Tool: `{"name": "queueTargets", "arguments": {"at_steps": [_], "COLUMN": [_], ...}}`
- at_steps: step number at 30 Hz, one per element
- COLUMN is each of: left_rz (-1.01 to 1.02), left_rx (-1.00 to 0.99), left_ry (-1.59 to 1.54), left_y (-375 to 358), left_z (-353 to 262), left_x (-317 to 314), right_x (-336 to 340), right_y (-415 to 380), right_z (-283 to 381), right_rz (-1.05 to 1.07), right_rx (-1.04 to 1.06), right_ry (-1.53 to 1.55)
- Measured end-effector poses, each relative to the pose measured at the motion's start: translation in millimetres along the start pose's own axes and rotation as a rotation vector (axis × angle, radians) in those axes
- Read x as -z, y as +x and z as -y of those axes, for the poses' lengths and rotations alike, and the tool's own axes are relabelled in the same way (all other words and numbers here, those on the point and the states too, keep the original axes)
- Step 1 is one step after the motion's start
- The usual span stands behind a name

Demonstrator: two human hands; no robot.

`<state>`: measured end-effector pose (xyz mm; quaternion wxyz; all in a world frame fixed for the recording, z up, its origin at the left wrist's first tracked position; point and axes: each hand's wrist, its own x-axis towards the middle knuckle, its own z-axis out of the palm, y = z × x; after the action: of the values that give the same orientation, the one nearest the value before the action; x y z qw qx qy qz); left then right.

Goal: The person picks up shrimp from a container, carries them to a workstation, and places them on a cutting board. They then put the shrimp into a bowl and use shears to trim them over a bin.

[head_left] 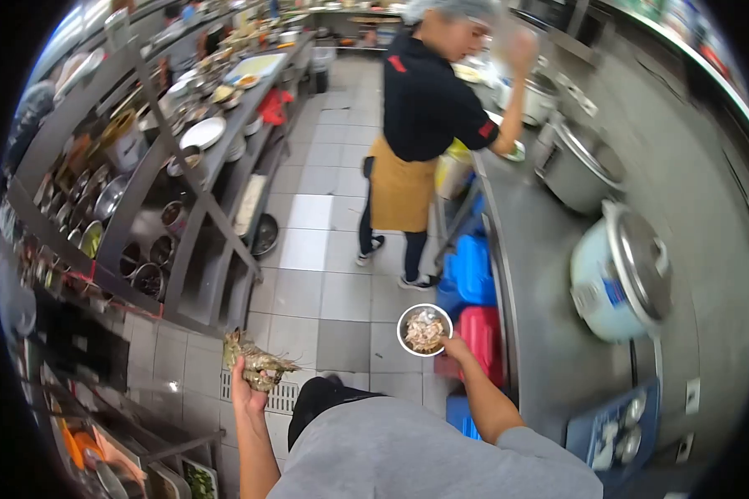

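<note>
In my left hand (248, 389) is a bundle of raw shrimp or prawns (262, 366), greyish brown, held out over the floor at the lower left. My right hand (453, 349) grips the rim of a round metal bowl (424, 330) with a pale rim. Chopped pale and brownish pieces (425, 332) lie in the bowl. It hangs over the tiles, left of a red bin (480, 341).
A co-worker (429, 108) in a brown apron stands ahead at the right counter (508, 249), one arm raised. Large cookers (612, 279) stand on that counter. Blue bins (473, 270) sit beneath it. Metal shelving (212, 216) with plates and bowls runs along the left.
</note>
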<state>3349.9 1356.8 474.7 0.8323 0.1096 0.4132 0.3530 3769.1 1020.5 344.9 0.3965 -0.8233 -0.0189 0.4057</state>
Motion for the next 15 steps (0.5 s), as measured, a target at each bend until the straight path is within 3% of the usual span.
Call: {"name": "queueTargets", "arguments": {"at_steps": [2, 4, 7, 12, 15], "left_rz": [-0.023, -0.015, 0.063, 0.123, 0.298], "left_rx": [-0.065, -0.028, -0.008, 0.036, 0.107], "left_ry": [-0.041, -0.063, -0.066, 0.025, 0.167], "left_y": [56.0, 116.0, 211.0, 355.2, 439.5], "left_z": [-15.5, -32.0, -59.0, -123.2, -162.6], "left_x": [-3.7, -31.7, -73.1, -220.0, -313.3], "right_x": [-15.0, -31.2, -64.8, -116.6, -149.2], "right_y": [60.8, 109.7, 168.9, 209.3, 254.0], "right_z": [53.0, 110.4, 163.4, 299.0, 350.9], "right_rz": [0.036, 0.049, 0.153, 0.198, 0.378], "right_rx": [0.089, 0.021, -0.022, -0.084, 0.006], "right_ry": [0.183, 0.092, 0.192, 0.203, 0.291]}}
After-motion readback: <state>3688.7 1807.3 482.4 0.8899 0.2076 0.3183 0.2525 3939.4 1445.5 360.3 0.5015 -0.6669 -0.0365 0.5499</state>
